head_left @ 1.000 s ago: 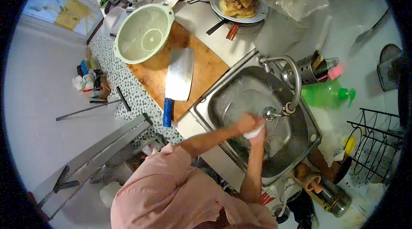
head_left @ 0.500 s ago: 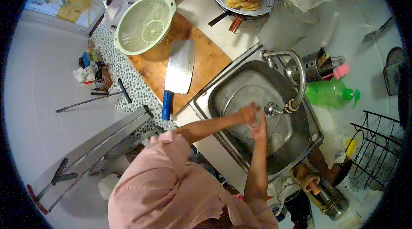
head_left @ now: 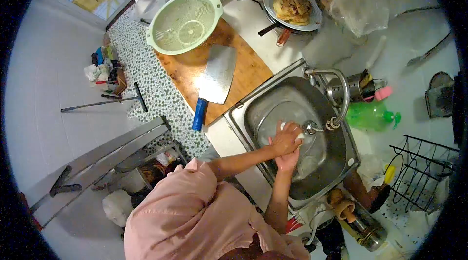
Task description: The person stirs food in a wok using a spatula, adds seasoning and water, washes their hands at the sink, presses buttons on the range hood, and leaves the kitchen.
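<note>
Over the metal sink (head_left: 325,182), my left hand (head_left: 285,141) lies on top of a small white object (head_left: 300,136), its fingers bent over it. My right hand (head_left: 288,160) is underneath, cupped round the same object. Only bits of white show between the fingers, so its shape is hidden. Both hands are right beside the faucet head (head_left: 309,127). A round translucent dish or lid (head_left: 265,119) appears to lie in the sink below them.
A cleaver (head_left: 218,75) and a pale green colander (head_left: 185,23) rest on the wooden board (head_left: 248,70). Behind the sink are a plate of flat cakes (head_left: 292,9), a utensil holder (head_left: 346,89) and a green bottle (head_left: 365,115). A black wire rack (head_left: 419,172) stands at right.
My hands were slightly apart half a second before and are now pressed together, the left over the right, with the white object between them. The whole view has shifted slightly.
</note>
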A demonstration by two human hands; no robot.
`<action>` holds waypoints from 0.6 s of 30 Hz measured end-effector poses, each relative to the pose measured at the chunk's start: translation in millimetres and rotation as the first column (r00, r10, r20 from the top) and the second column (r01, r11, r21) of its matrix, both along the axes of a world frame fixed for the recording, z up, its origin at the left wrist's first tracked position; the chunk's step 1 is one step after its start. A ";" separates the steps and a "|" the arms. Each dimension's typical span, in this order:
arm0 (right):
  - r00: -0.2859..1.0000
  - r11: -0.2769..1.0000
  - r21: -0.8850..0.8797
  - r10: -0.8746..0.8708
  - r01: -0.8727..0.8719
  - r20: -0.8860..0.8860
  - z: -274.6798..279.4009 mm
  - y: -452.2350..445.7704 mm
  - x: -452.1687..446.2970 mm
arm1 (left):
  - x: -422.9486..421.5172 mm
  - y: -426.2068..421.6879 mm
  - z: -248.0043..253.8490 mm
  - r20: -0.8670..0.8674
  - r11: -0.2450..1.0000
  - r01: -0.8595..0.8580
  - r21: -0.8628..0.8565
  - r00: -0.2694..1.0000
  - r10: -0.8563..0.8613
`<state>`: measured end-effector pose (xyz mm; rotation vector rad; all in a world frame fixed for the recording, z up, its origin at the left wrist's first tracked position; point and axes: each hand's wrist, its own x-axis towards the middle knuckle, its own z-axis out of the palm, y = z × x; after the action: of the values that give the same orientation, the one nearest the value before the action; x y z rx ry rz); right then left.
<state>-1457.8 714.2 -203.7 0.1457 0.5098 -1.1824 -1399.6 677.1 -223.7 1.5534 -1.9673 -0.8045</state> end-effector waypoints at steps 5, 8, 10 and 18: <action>0.982 0.979 0.194 -0.023 0.060 -0.188 -37.4 22.2 -39.6 | -13.7 25.6 -10.8 -0.141 0.906 -0.106 0.411 0.974 0.177; 0.949 0.983 0.120 -0.097 0.138 -0.299 6.3 18.4 -14.3 | -7.0 31.7 4.3 -0.108 0.964 -0.153 -0.218 0.985 0.132; 0.950 0.991 0.055 -0.098 0.120 -0.296 21.2 27.3 -7.9 | 7.6 10.0 22.5 0.024 0.933 -0.143 -0.332 0.987 0.160; 0.906 0.907 0.012 0.421 -0.422 0.052 62.8 48.5 -89.6 | 75.3 -10.5 128.7 -0.266 0.540 0.737 -0.406 0.470 -0.841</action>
<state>-1547.4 762.7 -140.9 0.0775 0.4828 -0.7468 -1324.3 666.7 -95.0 0.1424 -2.2750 -1.0842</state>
